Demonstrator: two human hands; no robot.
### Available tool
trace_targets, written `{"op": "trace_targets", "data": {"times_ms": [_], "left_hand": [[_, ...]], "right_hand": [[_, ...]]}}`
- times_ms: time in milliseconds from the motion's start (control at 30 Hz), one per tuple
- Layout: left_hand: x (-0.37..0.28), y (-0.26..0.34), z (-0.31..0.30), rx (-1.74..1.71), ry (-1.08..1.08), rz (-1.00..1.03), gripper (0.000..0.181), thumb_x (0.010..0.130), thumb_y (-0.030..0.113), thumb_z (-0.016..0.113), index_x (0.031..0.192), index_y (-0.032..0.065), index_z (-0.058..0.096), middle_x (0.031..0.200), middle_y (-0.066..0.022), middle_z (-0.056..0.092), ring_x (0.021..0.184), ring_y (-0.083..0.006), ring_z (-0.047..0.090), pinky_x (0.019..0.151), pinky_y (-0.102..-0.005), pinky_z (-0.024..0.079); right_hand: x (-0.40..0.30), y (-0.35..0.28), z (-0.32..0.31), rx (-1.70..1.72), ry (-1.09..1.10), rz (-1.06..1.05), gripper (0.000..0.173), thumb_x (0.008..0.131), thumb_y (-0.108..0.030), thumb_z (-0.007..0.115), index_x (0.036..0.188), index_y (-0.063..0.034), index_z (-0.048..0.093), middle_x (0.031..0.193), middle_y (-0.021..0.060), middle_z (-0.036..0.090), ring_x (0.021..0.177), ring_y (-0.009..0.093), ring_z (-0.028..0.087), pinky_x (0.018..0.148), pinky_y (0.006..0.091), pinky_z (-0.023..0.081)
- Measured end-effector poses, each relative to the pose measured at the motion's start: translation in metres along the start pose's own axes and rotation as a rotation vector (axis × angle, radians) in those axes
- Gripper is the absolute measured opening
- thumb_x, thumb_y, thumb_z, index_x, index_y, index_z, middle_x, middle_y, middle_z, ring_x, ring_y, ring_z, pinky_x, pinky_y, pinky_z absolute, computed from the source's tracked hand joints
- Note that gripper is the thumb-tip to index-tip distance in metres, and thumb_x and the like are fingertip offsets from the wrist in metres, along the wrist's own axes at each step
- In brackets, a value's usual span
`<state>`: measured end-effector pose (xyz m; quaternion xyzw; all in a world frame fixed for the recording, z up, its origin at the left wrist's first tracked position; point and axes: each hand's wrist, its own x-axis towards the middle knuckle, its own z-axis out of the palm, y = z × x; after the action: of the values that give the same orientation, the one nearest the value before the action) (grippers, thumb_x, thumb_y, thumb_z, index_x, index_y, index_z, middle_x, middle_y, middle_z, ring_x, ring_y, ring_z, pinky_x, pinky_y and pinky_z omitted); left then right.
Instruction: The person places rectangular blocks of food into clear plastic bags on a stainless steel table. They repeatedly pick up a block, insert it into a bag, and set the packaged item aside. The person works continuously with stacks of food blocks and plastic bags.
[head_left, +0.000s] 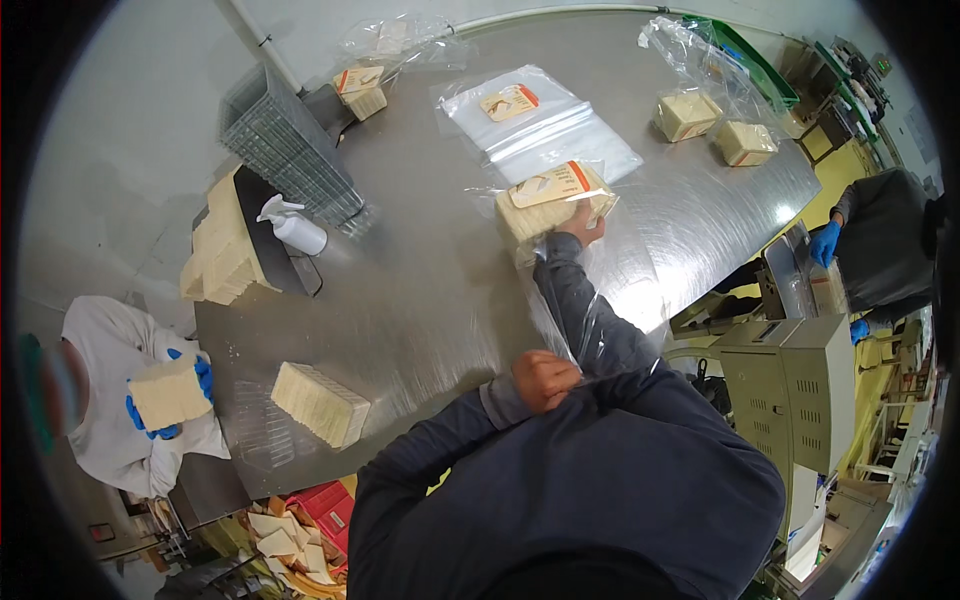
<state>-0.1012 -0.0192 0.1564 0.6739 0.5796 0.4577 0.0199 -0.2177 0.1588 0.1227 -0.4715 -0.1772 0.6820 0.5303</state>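
My right hand (589, 225) is inside a clear plastic bag (622, 277), gripping the end of a stack of sliced white bread (532, 217) with a printed label card (551, 184) on its top. The bag is drawn over the stack and my right forearm. My left hand (546, 381), close to my body, is closed on the bag's open edge. Just beyond the stack lies a pile of flat clear bags (540, 124) with another label card (510, 102) on it. An unwrapped bread stack (321, 405) stands at the table's near left.
The steel table (420, 285) holds a white spray bottle (294, 226), wire racks (289, 142), sliced bread (221, 247) and bagged stacks (686, 116). At left a co-worker in blue gloves holds bread (171, 392); another person works at right beside a metal cabinet (787, 390).
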Motion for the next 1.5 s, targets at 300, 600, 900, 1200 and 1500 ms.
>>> {"op": "trace_targets", "data": {"times_ms": [300, 600, 900, 1200, 1500], "left_hand": [[0.013, 0.006, -0.005, -0.122, -0.182, 0.023, 0.015, 0.062, 0.003, 0.058, 0.069, 0.005, 0.045, 0.058, -0.0087, 0.046, 0.053, -0.0265, 0.052, 0.049, -0.0354, 0.042], [0.014, 0.015, -0.015, -0.144, -0.139, -0.003, 0.016, 0.062, 0.003, 0.06, 0.068, 0.0038, 0.046, 0.062, -0.0098, 0.046, 0.056, -0.028, 0.05, 0.051, -0.0378, 0.039], [0.016, 0.023, -0.141, 0.469, 0.629, -0.583, 0.018, 0.07, -0.003, 0.062, 0.065, 0.0028, 0.046, 0.06, -0.0084, 0.046, 0.049, -0.0233, 0.048, 0.046, -0.0322, 0.036], [0.054, 0.02, -0.249, 0.237, 0.691, -0.465, 0.019, 0.076, -0.008, 0.052, 0.093, -0.0005, 0.051, 0.091, -0.0114, 0.054, 0.064, -0.0146, 0.057, 0.054, -0.0256, 0.045], [-0.032, -0.019, -0.195, 0.152, 1.318, -0.393, 0.015, 0.082, 0.008, 0.054, 0.094, -0.0013, 0.05, 0.08, -0.0132, 0.058, 0.058, -0.0167, 0.056, 0.055, -0.0268, 0.047]], "right_hand": [[-0.03, -0.019, 0.046, 0.216, -0.123, -0.089, 0.062, 0.081, -0.017, 0.054, 0.133, -0.0094, 0.019, 0.117, 0.0191, 0.041, 0.1, 0.027, 0.05, 0.08, 0.0362, 0.047], [-0.051, -0.036, 0.06, 0.35, -0.204, 0.011, 0.063, 0.082, -0.025, 0.056, 0.131, -0.0077, 0.02, 0.115, 0.0171, 0.042, 0.098, 0.026, 0.05, 0.078, 0.0371, 0.047], [-0.029, -0.103, -0.052, -1.072, -1.748, -0.296, 0.046, 0.086, -0.033, 0.053, 0.124, -0.0083, 0.046, 0.122, 0.0129, 0.05, 0.113, 0.021, 0.046, 0.093, 0.0349, 0.036], [-0.086, -0.269, 0.032, -1.578, -1.979, -1.328, 0.047, 0.071, -0.02, 0.069, 0.114, -0.012, 0.051, 0.078, 0.0083, 0.065, 0.078, 0.019, 0.063, 0.093, 0.0408, 0.036], [0.013, -0.221, -0.038, -0.605, -1.014, -0.673, 0.029, 0.086, -0.025, 0.05, 0.091, 0.0026, 0.057, 0.074, 0.0074, 0.057, 0.071, 0.013, 0.054, 0.067, 0.0271, 0.042]]}}
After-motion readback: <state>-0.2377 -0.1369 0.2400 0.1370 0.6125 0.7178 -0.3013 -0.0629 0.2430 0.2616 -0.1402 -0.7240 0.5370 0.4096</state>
